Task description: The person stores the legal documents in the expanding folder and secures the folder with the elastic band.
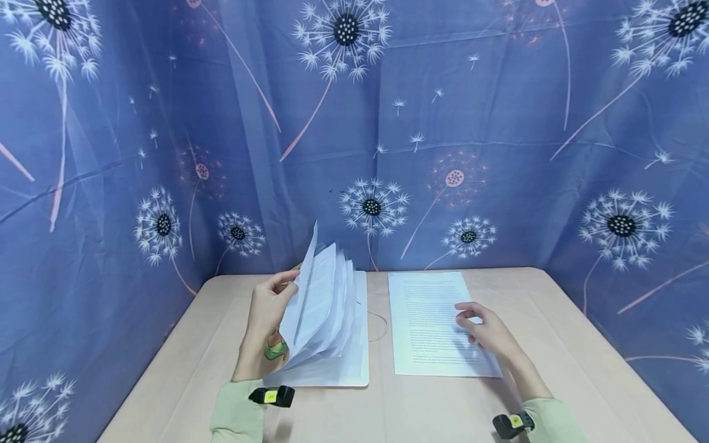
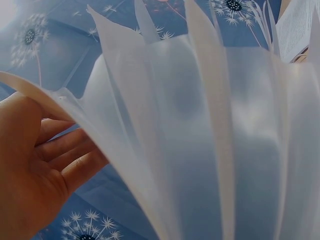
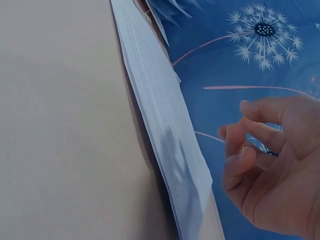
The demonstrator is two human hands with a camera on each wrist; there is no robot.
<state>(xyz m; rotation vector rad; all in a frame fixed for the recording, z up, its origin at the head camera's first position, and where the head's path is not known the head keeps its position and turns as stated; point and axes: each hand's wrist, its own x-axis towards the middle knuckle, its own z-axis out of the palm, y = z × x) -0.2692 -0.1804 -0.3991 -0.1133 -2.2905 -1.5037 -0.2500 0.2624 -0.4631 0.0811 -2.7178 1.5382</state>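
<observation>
On the left of the table, a display folder (image 1: 359, 332) with clear plastic sleeves stands partly fanned open. My left hand (image 1: 271, 304) grips its raised left-side leaves near their outer edge; printed text shows through one sleeve (image 1: 317, 292). From the left wrist view, several translucent sleeves (image 2: 185, 125) spread out beside the left hand (image 2: 55, 160). A stack of printed paper (image 1: 426, 326) lies flat on the right. Above its right edge hovers my right hand (image 1: 484, 329), fingers loosely bent and holding nothing. The right wrist view has this hand (image 3: 280, 170) apart from the paper stack (image 3: 155, 110).
A pale tabletop (image 1: 332, 412) carries both the folder and the paper. Between them lies a thin looped cord (image 1: 382, 326). Blue dandelion-print cloth (image 1: 421, 92) hangs behind the table and along both sides.
</observation>
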